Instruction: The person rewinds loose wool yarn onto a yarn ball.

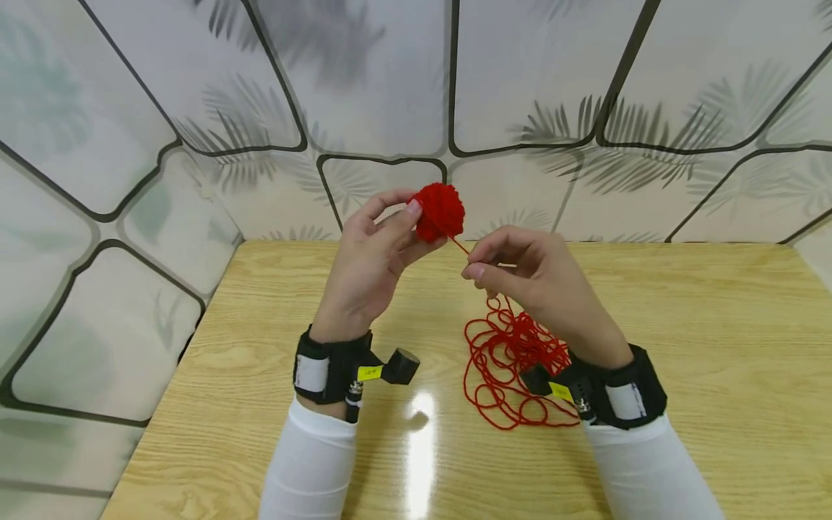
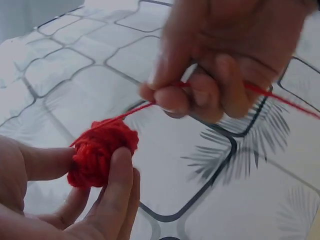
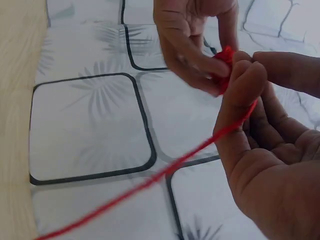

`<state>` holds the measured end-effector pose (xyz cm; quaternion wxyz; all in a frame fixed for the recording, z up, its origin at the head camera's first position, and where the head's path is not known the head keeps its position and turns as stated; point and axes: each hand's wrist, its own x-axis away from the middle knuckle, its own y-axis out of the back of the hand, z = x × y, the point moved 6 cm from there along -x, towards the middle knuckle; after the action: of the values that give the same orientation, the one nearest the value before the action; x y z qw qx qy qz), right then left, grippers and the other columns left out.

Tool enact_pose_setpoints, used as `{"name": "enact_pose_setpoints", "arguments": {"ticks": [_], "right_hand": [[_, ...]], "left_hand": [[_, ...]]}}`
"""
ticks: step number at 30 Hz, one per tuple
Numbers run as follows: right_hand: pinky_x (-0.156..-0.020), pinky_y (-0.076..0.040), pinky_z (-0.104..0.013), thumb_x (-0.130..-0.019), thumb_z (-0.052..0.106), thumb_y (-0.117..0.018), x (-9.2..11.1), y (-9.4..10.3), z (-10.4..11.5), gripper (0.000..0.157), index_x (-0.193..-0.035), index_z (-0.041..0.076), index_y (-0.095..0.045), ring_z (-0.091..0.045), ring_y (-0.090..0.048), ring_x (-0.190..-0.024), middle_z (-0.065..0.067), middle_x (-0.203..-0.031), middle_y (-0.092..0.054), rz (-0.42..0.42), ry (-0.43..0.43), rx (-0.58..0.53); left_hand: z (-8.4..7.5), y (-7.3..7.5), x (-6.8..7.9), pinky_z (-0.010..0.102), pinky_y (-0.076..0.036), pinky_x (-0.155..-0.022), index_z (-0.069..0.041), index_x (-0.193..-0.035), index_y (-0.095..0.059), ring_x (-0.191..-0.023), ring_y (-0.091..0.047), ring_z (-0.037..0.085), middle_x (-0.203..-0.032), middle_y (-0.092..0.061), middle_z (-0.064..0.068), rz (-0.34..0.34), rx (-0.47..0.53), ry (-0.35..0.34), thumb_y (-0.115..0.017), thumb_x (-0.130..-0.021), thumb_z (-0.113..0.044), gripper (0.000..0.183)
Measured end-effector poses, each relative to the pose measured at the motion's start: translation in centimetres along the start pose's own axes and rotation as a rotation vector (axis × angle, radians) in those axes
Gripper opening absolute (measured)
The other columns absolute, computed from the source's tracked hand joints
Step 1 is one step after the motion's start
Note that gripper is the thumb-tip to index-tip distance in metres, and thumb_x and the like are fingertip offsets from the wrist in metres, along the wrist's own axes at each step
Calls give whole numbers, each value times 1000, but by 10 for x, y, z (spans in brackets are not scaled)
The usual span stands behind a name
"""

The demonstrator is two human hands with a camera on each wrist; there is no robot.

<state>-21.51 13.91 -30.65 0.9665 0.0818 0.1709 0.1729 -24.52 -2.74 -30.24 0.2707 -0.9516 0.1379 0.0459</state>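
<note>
A small ball of red yarn [image 1: 442,211] is held up above the table's back edge by my left hand [image 1: 380,249], its thumb and fingers around the ball's sides. From the ball a short taut strand [image 2: 131,111] runs to my right hand [image 1: 536,278], which pinches it between thumb and forefinger. In the right wrist view the yarn strand [image 3: 165,171] trails on from the right hand down to the lower left. Below the right hand, a loose tangle of red yarn [image 1: 503,354] lies in loops on the table, partly hidden by the right wrist.
The wooden table [image 1: 240,404] reaches back to a wall [image 1: 383,79] covered in a pale leaf-patterned sheet with dark lines. Black straps with small camera blocks sit on both wrists [image 1: 334,365]. A bright reflection shines on the tabletop between the arms.
</note>
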Motion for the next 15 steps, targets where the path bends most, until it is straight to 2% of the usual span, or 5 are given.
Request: {"name": "enact_pose_setpoints", "arguments": {"ticks": [5,8,11,13,15], "right_hand": [[-58,-43,-29,-85,11,-63,-4,9,-9,18,-100,1,-59,-26,-48,-70,-16,-90,-60,-23,-11,-94],[-56,-40,-29,-87,13,-62,-4,15,-11,19,-102,1,-63,-25,-46,-70,-15,-90,-61,-57,-3,-66],[-56,-39,-29,-87,15,-62,-4,20,-11,20,-103,4,-66,-24,-47,-71,-13,-89,-62,-106,-4,-12],[-55,-39,-29,-87,16,-62,-3,24,-9,20,-103,6,-67,-24,-47,-71,-14,-88,-61,-140,9,27],[-54,-39,-30,-87,17,-62,-2,26,-5,20,-103,7,-67,-24,-48,-71,-14,-88,-61,-175,26,61]], "left_hand": [[-3,-8,2,41,-41,-93,-2,-126,-49,-99,-58,32,-132,-46,19,111,150,77,-55,-92,-14,37],[-7,-12,5,41,-40,-95,-1,-126,-49,-98,-58,30,-131,-47,21,162,135,70,-53,-93,-18,38],[-12,-18,11,44,-40,-95,-3,-123,-54,-103,-56,32,-127,-49,21,265,-19,31,-56,-91,-16,34],[-12,-26,18,45,-43,-91,-6,-120,-57,-104,-55,32,-124,-52,17,381,-201,23,-59,-89,-12,32],[-8,-31,24,42,-46,-86,-11,-119,-59,-102,-56,27,-119,-56,9,467,-451,6,-62,-87,-14,33]]}}
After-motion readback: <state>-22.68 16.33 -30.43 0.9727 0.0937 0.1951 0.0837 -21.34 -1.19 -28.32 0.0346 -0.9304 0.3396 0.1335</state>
